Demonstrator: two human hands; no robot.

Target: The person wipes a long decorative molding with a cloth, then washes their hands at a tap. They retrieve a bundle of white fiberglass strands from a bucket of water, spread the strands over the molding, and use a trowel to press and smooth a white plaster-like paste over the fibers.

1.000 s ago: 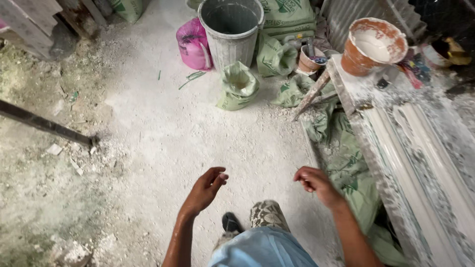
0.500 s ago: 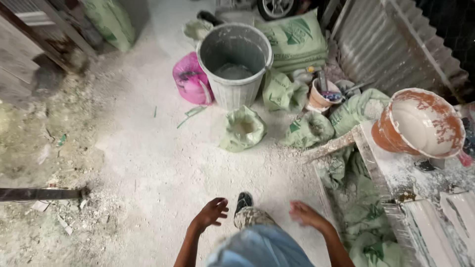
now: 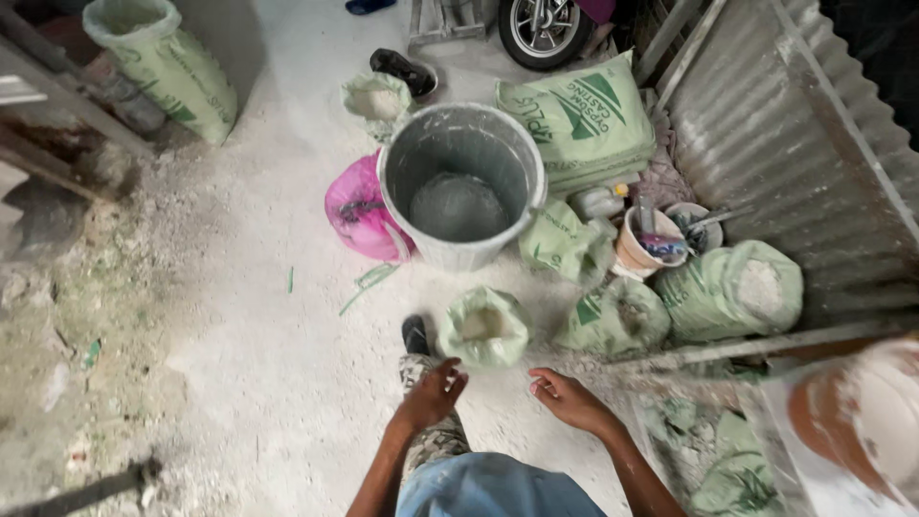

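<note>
**Hands free over the open sack**

Head view, looking straight down. My left hand [image 3: 433,391] and right hand [image 3: 567,396] both hang out in front of me, fingers loosely curled and a little spread, pinching nothing and touching nothing. The thing nearest them is the small open sack [image 3: 483,329], just ahead of the left hand, with my shoe [image 3: 415,335] beside it. Its mouth is rolled down, and I judge that is done so the pale powder inside can be reached from above.

Past the sack stands the grey bin [image 3: 461,184], upright, holding a grey mass at the bottom; I cannot tell whether it is wet or dry. A pink bag [image 3: 356,209] leans against its left wall. To its right are more green sacks: a full flat one [image 3: 580,123] lying behind, and two opened ones [image 3: 732,288] on the floor, near a small tub [image 3: 649,241] with tools in it. They are probably crowded round the bin to keep powder within reach.

Farther out: a tall sack [image 3: 165,59] at upper left, a wheel [image 3: 543,27] at the top, corrugated sheet [image 3: 766,144] on the right, and an orange bucket [image 3: 862,421], blurred, at lower right. The floor [image 3: 239,364] is dusted white.
</note>
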